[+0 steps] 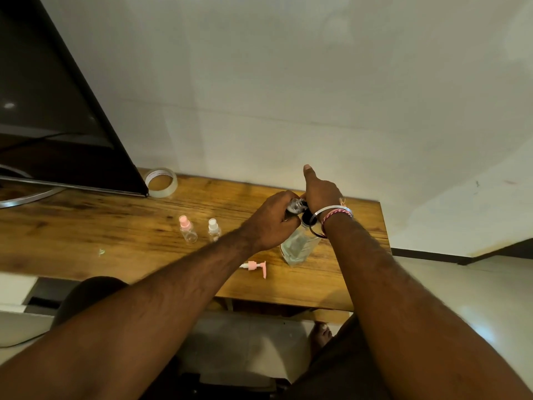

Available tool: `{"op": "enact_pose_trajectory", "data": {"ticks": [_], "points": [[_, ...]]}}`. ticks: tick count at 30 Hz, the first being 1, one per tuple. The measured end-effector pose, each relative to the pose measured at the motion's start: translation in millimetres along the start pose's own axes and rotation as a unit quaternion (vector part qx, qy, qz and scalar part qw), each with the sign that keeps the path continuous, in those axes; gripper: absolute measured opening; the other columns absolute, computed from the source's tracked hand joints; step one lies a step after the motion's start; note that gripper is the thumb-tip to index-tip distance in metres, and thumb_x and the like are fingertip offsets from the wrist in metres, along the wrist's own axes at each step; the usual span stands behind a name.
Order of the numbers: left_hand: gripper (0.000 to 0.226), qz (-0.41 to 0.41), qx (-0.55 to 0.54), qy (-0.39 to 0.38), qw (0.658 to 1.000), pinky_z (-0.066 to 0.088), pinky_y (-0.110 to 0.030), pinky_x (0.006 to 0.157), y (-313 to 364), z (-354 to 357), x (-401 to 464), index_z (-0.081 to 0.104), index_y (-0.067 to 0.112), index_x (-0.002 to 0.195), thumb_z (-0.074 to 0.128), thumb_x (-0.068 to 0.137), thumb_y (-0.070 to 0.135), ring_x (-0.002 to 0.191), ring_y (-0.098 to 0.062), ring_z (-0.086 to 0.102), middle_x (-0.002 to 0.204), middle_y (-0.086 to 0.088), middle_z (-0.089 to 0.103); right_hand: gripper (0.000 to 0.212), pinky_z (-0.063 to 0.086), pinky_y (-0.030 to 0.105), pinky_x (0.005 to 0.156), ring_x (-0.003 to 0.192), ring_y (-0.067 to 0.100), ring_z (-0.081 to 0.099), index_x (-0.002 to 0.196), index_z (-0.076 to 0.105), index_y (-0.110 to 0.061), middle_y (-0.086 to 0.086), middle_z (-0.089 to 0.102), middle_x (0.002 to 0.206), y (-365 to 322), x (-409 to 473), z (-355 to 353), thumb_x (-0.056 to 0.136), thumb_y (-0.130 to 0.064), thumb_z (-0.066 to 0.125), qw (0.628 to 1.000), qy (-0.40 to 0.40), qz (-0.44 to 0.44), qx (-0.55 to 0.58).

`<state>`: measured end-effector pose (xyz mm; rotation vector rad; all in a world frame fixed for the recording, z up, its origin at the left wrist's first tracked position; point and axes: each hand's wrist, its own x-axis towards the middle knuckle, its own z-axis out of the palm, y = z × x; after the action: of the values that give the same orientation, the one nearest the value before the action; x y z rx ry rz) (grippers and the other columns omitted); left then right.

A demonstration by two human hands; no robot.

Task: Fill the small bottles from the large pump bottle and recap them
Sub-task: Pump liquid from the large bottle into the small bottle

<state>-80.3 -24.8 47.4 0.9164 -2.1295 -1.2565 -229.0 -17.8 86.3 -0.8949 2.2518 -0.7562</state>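
A large clear pump bottle [298, 245] stands near the right end of the wooden table [115, 232], with its black pump head [306, 218] between my hands. My left hand [274, 222] grips a small clear bottle [297, 204] and holds it tilted against the pump's spout. My right hand [321, 193] sits over the pump head with its fingers curled down around it and the thumb sticking up. Two small capped bottles stand to the left, one with a pink cap [187, 228] and one with a white cap [214, 229]. A loose pink pump cap [256, 267] lies near the front edge.
A roll of clear tape [161, 181] lies at the back of the table beside a dark monitor [57, 111] on a metal stand. A white wall rises right behind the table. The table's right edge is just past the large bottle. My knees and a foot show below.
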Motion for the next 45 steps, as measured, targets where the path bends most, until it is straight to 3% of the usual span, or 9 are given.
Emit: {"op": "enact_pose_trajectory", "data": {"ticks": [5, 10, 18, 34, 39, 42, 45], "points": [[0.018, 0.002, 0.003, 0.000, 1.000, 0.046, -0.017, 0.072, 1.2, -2.1, -1.0, 0.061, 0.016, 0.110, 0.063, 0.095, 0.006, 0.091, -0.005, 0.059, 0.099, 0.006, 0.062, 0.081, 0.043, 0.036, 0.080, 0.083, 0.028, 0.062, 0.071, 0.071, -0.012, 0.009, 0.069, 0.087, -3.3, -3.1, 1.8, 0.096, -0.072, 0.024, 0.999, 0.024, -0.011, -0.027], [0.018, 0.009, -0.005, -0.002, 1.000, 0.045, -0.012, 0.070, -0.1, -0.1, -4.5, 0.062, 0.012, 0.113, 0.061, 0.095, 0.006, 0.092, -0.006, 0.059, 0.101, 0.002, 0.063, 0.087, 0.049, 0.037, 0.078, 0.077, 0.027, 0.065, 0.079, 0.074, -0.007, 0.009, 0.072, 0.082, 0.2, -3.4, -1.3, 0.091, -0.078, 0.026, 1.000, -0.001, 0.016, 0.018], [0.017, 0.012, -0.014, -0.010, 1.000, 0.046, -0.020, 0.074, 7.4, -3.7, -2.6, 0.061, 0.017, 0.111, 0.061, 0.096, 0.009, 0.093, -0.008, 0.060, 0.101, 0.007, 0.062, 0.079, 0.049, 0.047, 0.096, 0.092, 0.031, 0.066, 0.090, 0.070, -0.011, 0.012, 0.071, 0.100, -4.9, -3.1, -6.7, 0.086, -0.081, 0.033, 0.996, -0.049, 0.030, 0.062], [0.021, 0.003, -0.011, 0.000, 1.000, 0.053, -0.029, 0.077, -0.7, 2.3, -2.9, 0.062, 0.013, 0.117, 0.061, 0.096, 0.009, 0.096, -0.012, 0.062, 0.105, -0.001, 0.065, 0.080, 0.042, 0.035, 0.076, 0.080, 0.027, 0.063, 0.078, 0.073, -0.009, 0.009, 0.070, 0.085, 2.4, -0.9, -0.1, 0.094, -0.073, 0.027, 1.000, 0.002, 0.004, 0.000], [0.019, 0.000, -0.017, 0.000, 1.000, 0.050, -0.026, 0.074, -0.1, 2.5, -2.7, 0.062, 0.015, 0.113, 0.061, 0.095, 0.007, 0.092, -0.009, 0.061, 0.101, 0.004, 0.064, 0.080, 0.044, 0.036, 0.078, 0.081, 0.028, 0.063, 0.075, 0.073, -0.012, 0.010, 0.071, 0.086, 1.8, -1.8, 1.1, 0.094, -0.074, 0.026, 0.999, 0.031, -0.004, -0.016], [0.018, -0.002, -0.018, -0.003, 1.000, 0.051, -0.026, 0.073, 1.7, 1.6, -3.1, 0.063, 0.013, 0.112, 0.061, 0.095, 0.007, 0.090, -0.010, 0.062, 0.100, 0.002, 0.065, 0.081, 0.041, 0.034, 0.073, 0.075, 0.024, 0.062, 0.075, 0.074, -0.010, 0.008, 0.069, 0.080, 1.3, -4.2, -1.1, 0.094, -0.073, 0.027, 1.000, 0.023, 0.004, -0.005], [0.019, -0.004, -0.022, -0.002, 1.000, 0.051, -0.024, 0.073, 3.1, 0.2, -5.0, 0.062, 0.014, 0.114, 0.061, 0.096, 0.007, 0.091, -0.010, 0.062, 0.101, 0.002, 0.066, 0.087, 0.048, 0.037, 0.075, 0.077, 0.028, 0.066, 0.080, 0.075, -0.008, 0.009, 0.072, 0.082, 1.8, -3.5, -2.2, 0.087, -0.080, 0.029, 0.999, -0.007, 0.024, 0.031]]}}
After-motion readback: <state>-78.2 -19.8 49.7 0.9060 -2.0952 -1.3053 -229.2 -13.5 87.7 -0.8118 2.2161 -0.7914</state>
